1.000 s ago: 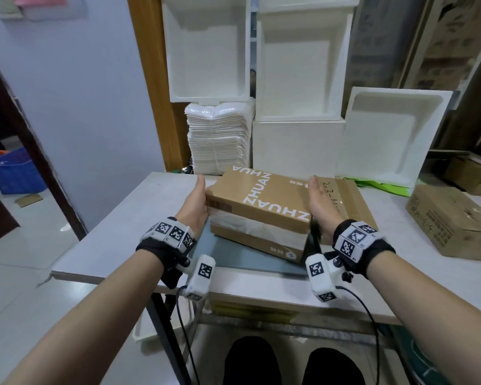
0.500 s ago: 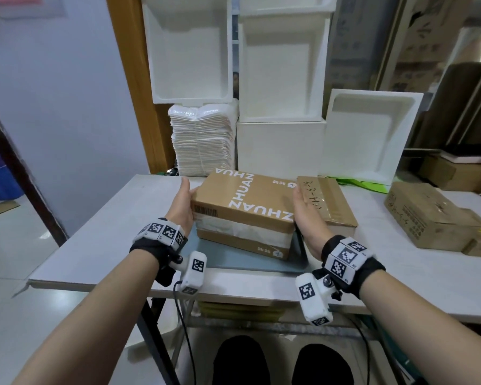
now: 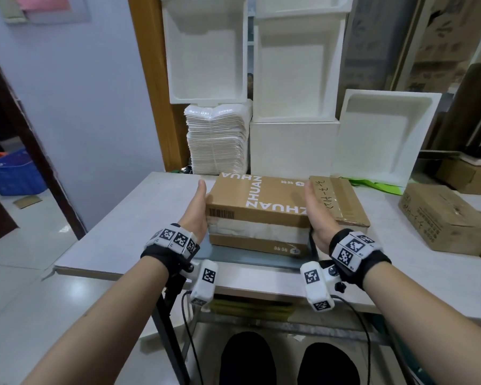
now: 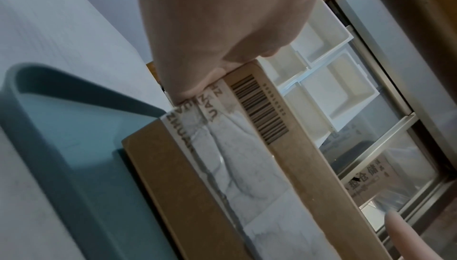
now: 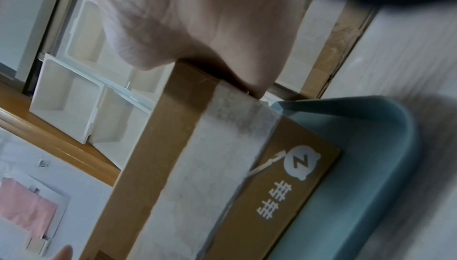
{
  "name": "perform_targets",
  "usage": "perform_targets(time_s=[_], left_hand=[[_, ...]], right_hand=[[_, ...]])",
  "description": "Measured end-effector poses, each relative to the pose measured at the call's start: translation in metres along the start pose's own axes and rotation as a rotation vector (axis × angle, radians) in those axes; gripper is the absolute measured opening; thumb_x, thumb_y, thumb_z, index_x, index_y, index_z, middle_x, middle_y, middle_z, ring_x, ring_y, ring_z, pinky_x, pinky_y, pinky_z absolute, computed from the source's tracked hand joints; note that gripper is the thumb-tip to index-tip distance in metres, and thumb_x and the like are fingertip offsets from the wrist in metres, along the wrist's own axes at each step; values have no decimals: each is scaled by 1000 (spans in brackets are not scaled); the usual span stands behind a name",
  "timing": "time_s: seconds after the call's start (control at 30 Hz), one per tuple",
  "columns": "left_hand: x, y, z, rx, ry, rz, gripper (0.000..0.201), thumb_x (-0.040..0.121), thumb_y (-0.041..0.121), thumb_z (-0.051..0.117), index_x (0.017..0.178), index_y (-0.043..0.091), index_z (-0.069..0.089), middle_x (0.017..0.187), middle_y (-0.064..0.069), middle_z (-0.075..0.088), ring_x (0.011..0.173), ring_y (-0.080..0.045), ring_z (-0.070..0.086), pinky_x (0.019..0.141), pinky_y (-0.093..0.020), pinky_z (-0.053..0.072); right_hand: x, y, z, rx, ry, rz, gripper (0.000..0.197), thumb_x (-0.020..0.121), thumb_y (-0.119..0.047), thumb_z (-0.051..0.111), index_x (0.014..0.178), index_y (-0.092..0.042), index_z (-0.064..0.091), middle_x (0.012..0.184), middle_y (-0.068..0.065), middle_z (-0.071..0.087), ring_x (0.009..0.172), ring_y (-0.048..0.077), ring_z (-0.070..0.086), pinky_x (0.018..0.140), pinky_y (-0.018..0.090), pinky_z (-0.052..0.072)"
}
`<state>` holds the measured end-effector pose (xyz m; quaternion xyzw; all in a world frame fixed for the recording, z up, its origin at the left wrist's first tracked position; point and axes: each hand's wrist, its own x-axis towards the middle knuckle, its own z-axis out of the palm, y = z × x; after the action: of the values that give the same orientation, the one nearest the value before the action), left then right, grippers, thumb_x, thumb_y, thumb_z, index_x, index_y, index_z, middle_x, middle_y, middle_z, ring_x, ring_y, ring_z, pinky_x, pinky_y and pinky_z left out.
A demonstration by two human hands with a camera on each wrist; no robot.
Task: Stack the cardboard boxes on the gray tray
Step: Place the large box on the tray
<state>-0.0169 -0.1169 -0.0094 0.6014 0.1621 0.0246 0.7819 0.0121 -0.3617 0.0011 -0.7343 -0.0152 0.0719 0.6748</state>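
Note:
A brown cardboard box (image 3: 258,201) printed ZHUAN ZHUAN, with white tape along its front, rests flat on the gray tray (image 3: 250,258) near the table's front edge. My left hand (image 3: 196,209) presses flat against the box's left end and my right hand (image 3: 315,215) against its right end, fingers straight. The left wrist view shows the left palm (image 4: 217,29) on the box (image 4: 222,176) over the tray (image 4: 74,147). In the right wrist view the right palm (image 5: 197,19) touches the box (image 5: 197,166) above the tray's rim (image 5: 395,147).
A flatter taped cardboard box (image 3: 342,201) lies on the table just right of my right hand. A bigger cardboard box (image 3: 444,218) sits at the far right. White foam trays (image 3: 295,79) and a stack of white sheets (image 3: 217,140) stand behind the table.
The box was held tilted above the tray a second ago; it has come down and now lies level on the tray. Both hands stay at its ends.

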Motion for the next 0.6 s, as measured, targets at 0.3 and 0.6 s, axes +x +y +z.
perform_targets(time_s=[0.3,0.6], left_hand=[[-8,-9,-4,-15,6,-17,78,90,74,20,128,19,61,113,-13,73,110,-29,67,104,-47,45],[0,-24,-8,-103,-11,-23,73,95,69,13,114,23,66,112,-8,72,106,-23,66,95,-39,48]], right_hand=[[-1,-1,2,-43,5,14,87,88,-75,22,156,-22,17,164,-2,15,150,17,14,118,40,12],[2,19,3,236,26,121,87,77,-87,25,140,-32,49,146,-5,51,139,16,39,120,44,19]])
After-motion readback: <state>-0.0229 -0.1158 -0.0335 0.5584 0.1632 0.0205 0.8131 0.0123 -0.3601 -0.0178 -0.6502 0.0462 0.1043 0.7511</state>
